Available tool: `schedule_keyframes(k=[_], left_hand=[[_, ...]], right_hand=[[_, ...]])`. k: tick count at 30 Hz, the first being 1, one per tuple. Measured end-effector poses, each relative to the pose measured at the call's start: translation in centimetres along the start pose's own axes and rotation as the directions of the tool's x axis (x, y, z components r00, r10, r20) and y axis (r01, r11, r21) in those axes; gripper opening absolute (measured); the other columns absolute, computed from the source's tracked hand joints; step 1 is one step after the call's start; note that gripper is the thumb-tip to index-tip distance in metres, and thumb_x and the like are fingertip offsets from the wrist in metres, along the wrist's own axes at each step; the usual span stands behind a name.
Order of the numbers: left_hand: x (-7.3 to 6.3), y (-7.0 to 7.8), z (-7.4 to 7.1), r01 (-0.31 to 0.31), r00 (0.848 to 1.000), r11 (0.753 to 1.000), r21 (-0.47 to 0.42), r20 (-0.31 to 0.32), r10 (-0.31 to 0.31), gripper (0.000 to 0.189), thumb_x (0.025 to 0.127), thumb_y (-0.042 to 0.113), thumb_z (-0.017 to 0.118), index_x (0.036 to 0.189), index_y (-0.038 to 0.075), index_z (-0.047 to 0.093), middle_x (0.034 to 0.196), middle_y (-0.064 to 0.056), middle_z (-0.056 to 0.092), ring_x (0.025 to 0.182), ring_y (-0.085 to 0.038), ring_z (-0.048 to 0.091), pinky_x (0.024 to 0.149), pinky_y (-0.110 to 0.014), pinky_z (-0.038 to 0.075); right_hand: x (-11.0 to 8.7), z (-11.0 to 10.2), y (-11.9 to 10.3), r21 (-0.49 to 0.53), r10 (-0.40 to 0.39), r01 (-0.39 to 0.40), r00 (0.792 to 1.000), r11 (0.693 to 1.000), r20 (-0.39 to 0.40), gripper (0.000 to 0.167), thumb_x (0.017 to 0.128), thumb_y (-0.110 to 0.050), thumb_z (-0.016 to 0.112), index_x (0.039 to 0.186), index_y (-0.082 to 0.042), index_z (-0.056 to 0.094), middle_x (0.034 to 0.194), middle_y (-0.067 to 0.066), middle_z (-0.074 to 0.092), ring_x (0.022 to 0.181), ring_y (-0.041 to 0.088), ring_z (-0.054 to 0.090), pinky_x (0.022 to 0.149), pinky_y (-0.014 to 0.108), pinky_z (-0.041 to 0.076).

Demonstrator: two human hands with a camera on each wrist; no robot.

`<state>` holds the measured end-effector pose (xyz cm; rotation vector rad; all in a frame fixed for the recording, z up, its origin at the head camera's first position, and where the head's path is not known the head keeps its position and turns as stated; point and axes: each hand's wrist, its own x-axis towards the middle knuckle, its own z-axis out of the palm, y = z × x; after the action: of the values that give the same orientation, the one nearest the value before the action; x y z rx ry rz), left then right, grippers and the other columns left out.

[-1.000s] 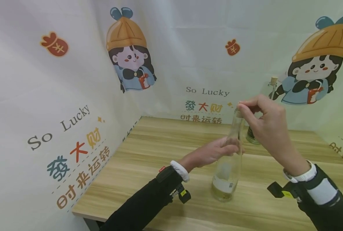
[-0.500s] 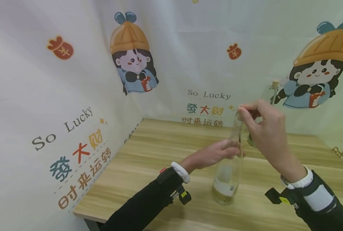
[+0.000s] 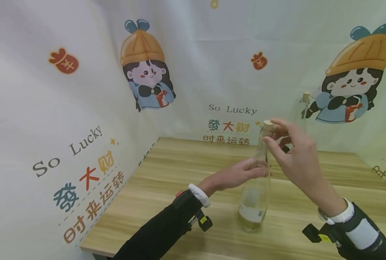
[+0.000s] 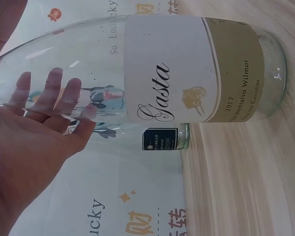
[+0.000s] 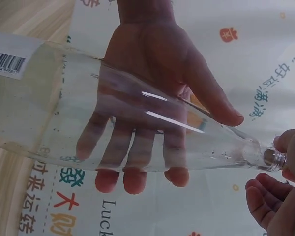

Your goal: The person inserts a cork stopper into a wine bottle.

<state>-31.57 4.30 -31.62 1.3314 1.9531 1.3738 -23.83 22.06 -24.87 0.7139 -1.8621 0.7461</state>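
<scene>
A clear glass wine bottle (image 3: 253, 202) stands slightly tilted on the table, some pale liquid or label colour showing low down. My left hand (image 3: 241, 173) holds its upper body, with the thumb in front and the fingers round behind; the right wrist view shows them through the glass. In the left wrist view the white and gold label (image 4: 172, 69) faces the camera. A cork (image 3: 268, 125) sits in the bottle's mouth, its top exposed. My right hand (image 3: 297, 159) has thumb and fingertips about the cork and mouth; the far fingertips are partly hidden.
Behind my right hand stands a second corked glass bottle (image 3: 305, 108), mostly hidden; its dark label (image 4: 160, 139) shows in the left wrist view. The wooden table (image 3: 141, 202) meets a printed cloth backdrop (image 3: 193, 72) at the back and left.
The right fingertips, which covered the cork, have shifted lower and right, so the cork's top now shows. The left hand keeps its hold on the bottle. The head view has shifted slightly.
</scene>
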Motion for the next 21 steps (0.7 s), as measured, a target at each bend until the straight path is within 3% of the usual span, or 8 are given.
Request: schedule_keyframes(k=[6,13,21], left_hand=[[-0.5,-0.2,-0.3,0.036,0.999,0.996,0.087,-0.015,-0.035,0.061,0.106,0.034,0.059,0.159,0.015,0.037,0.152,0.002,0.051,0.133,-0.009,0.052,0.107,-0.029,0.045],[-2.2,-0.7,-1.5,0.026,1.000,0.986,0.165,-0.017,-0.024,0.055,0.106,0.032,0.058,0.156,0.016,0.041,0.155,0.001,0.049,0.136,-0.009,0.049,0.110,-0.030,0.044],[-4.1,-1.0,-3.5,0.051,0.993,0.958,0.281,-0.114,-0.019,0.054,0.106,0.030,0.061,0.153,0.008,0.047,0.154,-0.007,0.051,0.138,-0.017,0.049,0.114,-0.035,0.041]], right_hand=[[-1.6,0.1,0.5,-0.017,0.077,-0.077,0.996,0.997,0.053,0.047,0.087,0.005,0.078,0.131,0.005,0.060,0.091,0.009,0.068,0.071,0.010,0.057,0.063,0.010,0.045],[-2.9,0.6,0.9,-0.019,0.113,-0.112,0.986,0.994,0.121,0.037,0.085,0.002,0.081,0.119,0.003,0.065,0.093,0.008,0.066,0.077,0.014,0.055,0.066,0.015,0.045],[-3.7,1.1,1.1,-0.029,0.120,-0.117,0.973,0.993,0.195,0.045,0.082,-0.005,0.086,0.121,0.001,0.064,0.097,0.006,0.064,0.085,0.014,0.055,0.067,0.020,0.047]])
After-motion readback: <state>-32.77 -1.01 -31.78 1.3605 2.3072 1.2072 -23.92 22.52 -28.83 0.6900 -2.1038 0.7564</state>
